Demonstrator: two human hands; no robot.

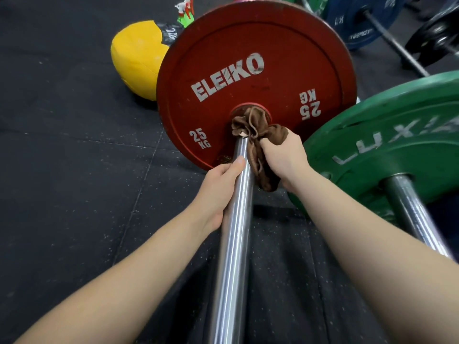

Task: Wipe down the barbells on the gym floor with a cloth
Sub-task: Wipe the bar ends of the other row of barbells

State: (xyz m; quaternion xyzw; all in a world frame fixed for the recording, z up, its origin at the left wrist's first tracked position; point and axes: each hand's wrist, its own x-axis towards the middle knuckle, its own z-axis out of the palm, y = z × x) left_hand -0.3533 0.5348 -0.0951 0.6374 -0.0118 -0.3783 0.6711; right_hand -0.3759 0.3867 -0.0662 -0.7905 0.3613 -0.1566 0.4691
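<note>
entry: barbell shaft (233, 219), chrome, running from 6 o'clock of the view up to the hub of the red plate (248, 58) at 12 o'clock, the plate standing on edge on the gym floor (62, 157). brown cloth (258, 145): sitting bunched round the shaft right against the hub, a loose tail hanging on the shaft's 3 o'clock side. left hand (221, 187): fingers curling round the bare shaft just below the cloth, thumb lying on top, steadying the bar. right hand (285, 157): at 3 o'clock of the shaft, fingers closing tight on the gathered cloth and pressing it to the metal. step in hand, as judged: wiping the shaft end nearest the plate. doing it well is likely meaning wrapping the cloth fully round the steel, twisting while drawing it toward 6 o'clock, and sliding the left hand back ahead of it so no band is getting skipped; the tail is better tucked in. neighbours: green plate (385, 135) with its own bar (409, 207) at 3 o'clock, blue plate (357, 23) at 1 o'clock, both seemingly awaiting a wipe.
</note>
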